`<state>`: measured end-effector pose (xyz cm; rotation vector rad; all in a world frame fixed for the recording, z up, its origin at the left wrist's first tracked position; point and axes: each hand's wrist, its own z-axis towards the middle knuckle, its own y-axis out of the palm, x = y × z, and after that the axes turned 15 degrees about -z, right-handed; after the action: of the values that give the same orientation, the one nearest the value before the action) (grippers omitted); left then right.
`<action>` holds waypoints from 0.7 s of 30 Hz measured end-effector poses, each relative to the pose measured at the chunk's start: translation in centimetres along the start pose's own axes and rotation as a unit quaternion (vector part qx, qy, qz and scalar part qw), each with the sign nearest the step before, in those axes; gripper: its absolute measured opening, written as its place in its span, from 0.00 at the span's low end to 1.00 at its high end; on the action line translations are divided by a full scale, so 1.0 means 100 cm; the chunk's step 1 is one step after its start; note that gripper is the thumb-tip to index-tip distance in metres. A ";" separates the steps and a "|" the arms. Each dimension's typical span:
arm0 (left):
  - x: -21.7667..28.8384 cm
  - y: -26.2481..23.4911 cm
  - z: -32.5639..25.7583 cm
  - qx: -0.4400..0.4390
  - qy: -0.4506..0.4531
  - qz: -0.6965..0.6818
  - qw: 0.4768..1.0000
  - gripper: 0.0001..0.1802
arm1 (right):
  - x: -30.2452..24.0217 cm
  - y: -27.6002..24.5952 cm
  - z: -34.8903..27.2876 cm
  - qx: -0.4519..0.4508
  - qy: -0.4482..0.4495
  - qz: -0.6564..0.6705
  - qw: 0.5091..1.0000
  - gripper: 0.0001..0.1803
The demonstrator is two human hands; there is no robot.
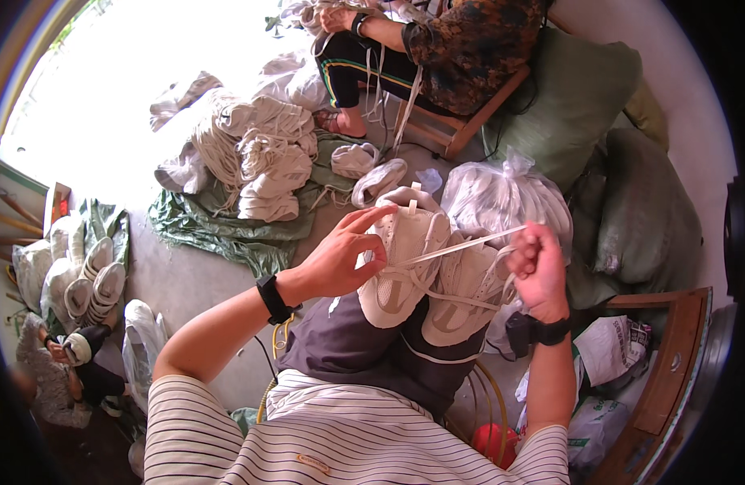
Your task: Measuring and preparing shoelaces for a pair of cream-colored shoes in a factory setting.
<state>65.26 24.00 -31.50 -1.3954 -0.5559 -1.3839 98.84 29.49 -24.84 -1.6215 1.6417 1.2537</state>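
Observation:
Two off-white sneakers lie side by side on my lap, the left sneaker and the right sneaker, toes toward me. My left hand is at the left sneaker's side, with upper fingers reaching along its tongue. Its thumb and a bent finger come together near the laces; what is between them, if anything, I cannot make out. A white shoelace runs taut from the left sneaker across the right one. Its far end is pinched in my right hand, raised beside the right sneaker. Looser laces loop over both shoes.
A pile of white shoes sits on a green sheet at front left. A clear bag of shoes and green sacks stand right. One co-worker sits ahead, another at far left. A wooden frame borders the lower right.

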 end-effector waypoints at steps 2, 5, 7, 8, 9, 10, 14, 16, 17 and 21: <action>-0.002 0.002 0.000 0.000 0.003 -0.004 1.000 0.03 | -0.005 -0.004 -0.002 0.005 -0.023 0.043 0.999 0.16; -0.008 0.006 -0.002 0.006 0.017 0.002 1.000 0.05 | 0.001 -0.003 -0.007 0.030 -0.023 0.042 0.998 0.16; -0.010 0.011 -0.003 0.010 0.030 0.012 0.999 0.07 | 0.007 0.001 -0.007 0.022 -0.015 0.029 0.999 0.16; -0.011 0.014 -0.003 0.031 0.032 -0.010 0.999 0.15 | 0.010 0.001 -0.007 0.013 -0.007 0.015 1.000 0.16; -0.012 0.018 -0.003 0.052 0.033 -0.032 0.998 0.22 | 0.013 -0.005 -0.006 -0.018 -0.020 0.009 1.000 0.17; -0.011 0.023 -0.004 0.052 0.033 -0.032 0.998 0.22 | 0.014 -0.003 -0.005 -0.018 -0.019 0.009 1.000 0.17; -0.017 0.041 -0.006 0.067 0.020 0.017 0.997 0.53 | 0.015 0.008 -0.001 0.046 -0.028 -0.025 0.998 0.18; -0.019 0.048 -0.004 0.088 0.007 -0.037 0.995 0.59 | 0.013 0.006 0.005 0.040 -0.024 -0.008 0.999 0.18; -0.020 0.048 -0.003 0.088 0.007 -0.038 0.995 0.59 | 0.011 0.002 0.008 -0.002 -0.005 0.035 0.999 0.17; -0.026 0.045 0.004 0.058 -0.015 -0.087 0.994 0.61 | 0.010 -0.003 0.023 -0.037 0.033 0.120 0.992 0.17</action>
<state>68.77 23.67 -35.27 -1.2999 -0.7812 -1.4455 98.39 31.01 -26.79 -1.5601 1.8968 1.4060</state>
